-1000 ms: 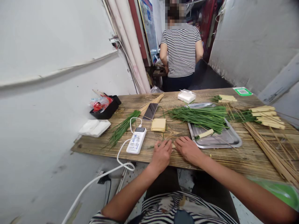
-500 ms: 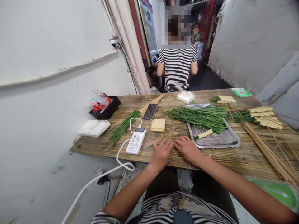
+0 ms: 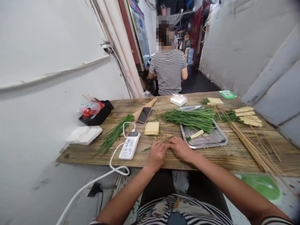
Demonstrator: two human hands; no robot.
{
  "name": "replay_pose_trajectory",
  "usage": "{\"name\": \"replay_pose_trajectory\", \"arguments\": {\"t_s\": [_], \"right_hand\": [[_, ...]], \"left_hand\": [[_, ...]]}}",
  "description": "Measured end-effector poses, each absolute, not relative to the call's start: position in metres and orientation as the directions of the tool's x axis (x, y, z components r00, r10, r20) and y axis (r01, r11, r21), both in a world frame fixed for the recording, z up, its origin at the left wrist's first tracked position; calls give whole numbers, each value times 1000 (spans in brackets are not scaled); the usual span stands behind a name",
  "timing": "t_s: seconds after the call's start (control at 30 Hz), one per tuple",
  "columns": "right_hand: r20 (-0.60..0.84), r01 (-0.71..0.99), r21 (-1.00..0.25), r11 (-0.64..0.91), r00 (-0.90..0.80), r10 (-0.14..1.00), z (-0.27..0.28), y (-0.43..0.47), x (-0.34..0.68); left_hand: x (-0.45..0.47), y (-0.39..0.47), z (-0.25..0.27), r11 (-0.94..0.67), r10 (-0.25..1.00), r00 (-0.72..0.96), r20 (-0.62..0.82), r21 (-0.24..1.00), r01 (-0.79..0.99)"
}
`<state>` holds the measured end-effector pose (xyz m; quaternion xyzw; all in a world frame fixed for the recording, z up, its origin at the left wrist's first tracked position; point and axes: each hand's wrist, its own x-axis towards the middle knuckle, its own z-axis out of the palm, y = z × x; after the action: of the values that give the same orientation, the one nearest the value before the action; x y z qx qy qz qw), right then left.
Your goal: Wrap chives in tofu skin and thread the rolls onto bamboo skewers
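Observation:
My left hand [image 3: 157, 153] and my right hand [image 3: 179, 147] meet at the table's near edge, fingers curled down and almost touching. Green chive tips [image 3: 147, 149] stick out to the left from under my left hand. Whatever lies beneath my right fingers is hidden. Just beyond my hands is a small stack of square, pale-yellow sheets [image 3: 152, 128], perhaps tofu skin. To the right, a metal tray [image 3: 211, 142] bears a heap of long chives [image 3: 192, 118] and one pale roll [image 3: 195, 135] with a green end.
A white power bank [image 3: 129, 146] with a cable, a phone [image 3: 143, 115], more chives [image 3: 117, 131] and a black box [image 3: 99, 116] are to the left. Skewers [image 3: 248, 145] and pale rolls [image 3: 248, 115] lie right. A white box [image 3: 178, 99] stands behind; a person [image 3: 168, 72] is beyond the table.
The view has shifted, so the table and its things appear further left. My hands stay together at the same spot, with the fingers more curled; more of the chive tips shows beside my left hand.

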<state>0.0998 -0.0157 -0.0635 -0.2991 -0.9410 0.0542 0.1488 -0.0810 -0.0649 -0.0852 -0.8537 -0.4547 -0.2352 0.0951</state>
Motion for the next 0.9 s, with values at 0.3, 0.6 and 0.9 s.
{"name": "replay_pose_trajectory", "arguments": {"t_s": [0.3,0.6,0.9], "right_hand": [[345,623,-198,757,-678,649,-54,-30,106],[261,968,-34,247,-230,938,-51,-22,231],[380,878,-247,410,-302,874,-47,-35,255]], "left_hand": [[-85,-55,-78,-585,755,462,466,161,795],[-83,-54,-81,-514,809,375,453,238,824],[-86,-45,-90,-572,773,429,468,219,790]]}}
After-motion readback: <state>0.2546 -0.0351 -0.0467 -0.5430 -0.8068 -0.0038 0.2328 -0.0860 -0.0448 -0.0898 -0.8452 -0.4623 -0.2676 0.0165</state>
